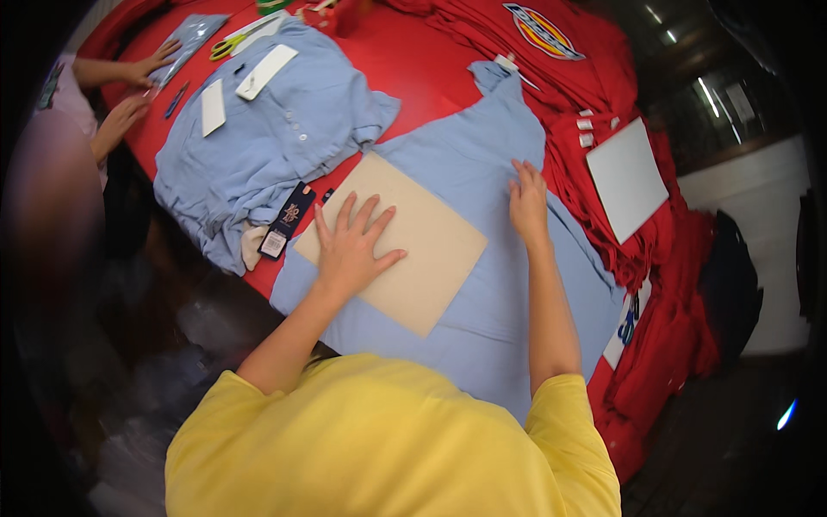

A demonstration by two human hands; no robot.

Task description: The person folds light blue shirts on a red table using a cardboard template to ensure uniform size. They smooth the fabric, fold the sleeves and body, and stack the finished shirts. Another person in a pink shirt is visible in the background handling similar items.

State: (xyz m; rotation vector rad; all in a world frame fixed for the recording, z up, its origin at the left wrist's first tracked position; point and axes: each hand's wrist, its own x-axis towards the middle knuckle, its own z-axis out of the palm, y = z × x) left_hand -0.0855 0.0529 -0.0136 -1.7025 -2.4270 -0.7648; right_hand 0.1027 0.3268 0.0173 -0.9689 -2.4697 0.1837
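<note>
A light blue shirt [448,142] lies spread on the red table in front of me. On top of it rests a flat, beige cardboard sheet [431,250], set at a slant. My left hand [351,250] presses flat on the sheet's left part, fingers spread. Off the sheet's right corner, my right hand [528,207] touches the shirt's right side, fingers stretched out and nothing visible in them. Beside the sheet's left corner is a dark hang tag [286,222] at the edge of another light blue shirt.
Rumpled light blue shirts [258,146] with white cards lie left. Beyond are yellow-handled scissors [226,45] and a co-worker's hands [142,82] at a plastic-wrapped packet [191,47]. Red garments [594,77] cover the right side, under a white board [627,181].
</note>
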